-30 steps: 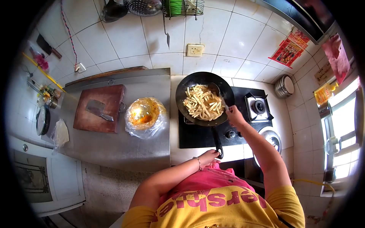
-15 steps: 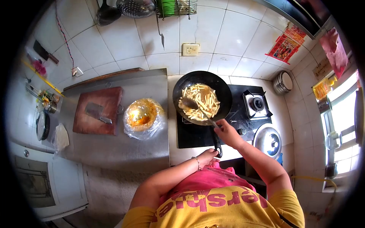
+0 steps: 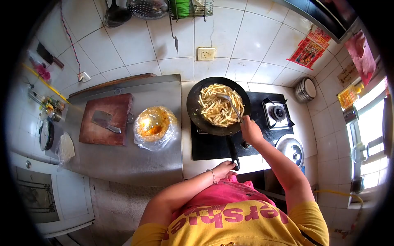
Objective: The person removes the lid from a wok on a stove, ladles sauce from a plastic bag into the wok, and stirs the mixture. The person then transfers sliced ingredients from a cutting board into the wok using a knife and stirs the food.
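Observation:
A black wok (image 3: 196,117) sits on the left side of the gas stove (image 3: 205,147). Pale cut strips of food (image 3: 216,110) lie in it with some brown liquid. My right hand (image 3: 251,132) is closed round the handle of a metal ladle (image 3: 234,105), whose head is up among the strips and partly covered. At the front, my left hand (image 3: 225,169) is closed on the end of the wok's black handle (image 3: 233,152); some of its fingers are hidden.
Right of the wok are a second burner (image 3: 278,112) and a metal lid (image 3: 290,149). On the steel counter (image 3: 160,164) at left lie a plastic-covered bowl (image 3: 154,126) and a wooden chopping board (image 3: 90,133) with a cleaver (image 3: 101,119). A lidded pot (image 3: 305,90) stands in the back corner.
The ladle's head has moved from the left of the wok to its upper right, shifting the strips rightward. My right hand has risen up and right. My left hand stays put.

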The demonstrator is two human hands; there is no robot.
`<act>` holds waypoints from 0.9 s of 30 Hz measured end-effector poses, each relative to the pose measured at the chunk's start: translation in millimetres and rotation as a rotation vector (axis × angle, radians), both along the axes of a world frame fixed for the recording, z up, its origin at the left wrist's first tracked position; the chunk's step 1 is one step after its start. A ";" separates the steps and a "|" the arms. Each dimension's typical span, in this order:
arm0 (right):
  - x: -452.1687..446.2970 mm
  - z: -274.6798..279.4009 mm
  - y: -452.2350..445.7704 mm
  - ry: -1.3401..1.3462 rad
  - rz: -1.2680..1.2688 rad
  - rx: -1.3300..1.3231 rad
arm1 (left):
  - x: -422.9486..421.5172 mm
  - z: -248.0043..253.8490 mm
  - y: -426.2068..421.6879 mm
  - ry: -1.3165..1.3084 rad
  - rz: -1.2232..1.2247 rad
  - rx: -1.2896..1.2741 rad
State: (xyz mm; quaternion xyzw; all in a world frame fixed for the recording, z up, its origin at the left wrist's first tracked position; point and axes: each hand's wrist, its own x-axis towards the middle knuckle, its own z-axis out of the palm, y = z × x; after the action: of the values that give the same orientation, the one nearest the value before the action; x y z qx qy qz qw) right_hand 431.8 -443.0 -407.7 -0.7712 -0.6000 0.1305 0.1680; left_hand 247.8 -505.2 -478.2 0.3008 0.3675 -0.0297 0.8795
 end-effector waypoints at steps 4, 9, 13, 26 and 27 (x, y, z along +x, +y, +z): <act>-15.1 22.3 31.8 -0.084 -0.002 0.054 | 0.0 -2.0 -0.3 0.021 -0.007 -0.017; -20.4 23.2 38.6 -0.222 0.120 -0.116 | -1.1 -4.2 -0.3 -0.022 0.008 -0.018; -9.1 32.6 -3.3 -0.196 0.168 0.009 | -0.3 -7.3 -0.5 -0.015 0.003 -0.019; -22.7 38.9 -46.5 -0.099 0.098 0.028 | -1.5 -8.9 -3.7 -0.021 0.016 -0.035; -25.5 37.1 -35.4 -0.106 0.120 0.045 | -1.2 -6.3 -3.4 -0.025 0.035 -0.039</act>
State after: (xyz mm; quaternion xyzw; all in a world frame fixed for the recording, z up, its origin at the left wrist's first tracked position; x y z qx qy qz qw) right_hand 406.4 -478.5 -370.6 -0.7358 -0.6559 0.0857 0.1454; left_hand 246.7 -508.6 -484.5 0.2775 0.3609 -0.0178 0.8902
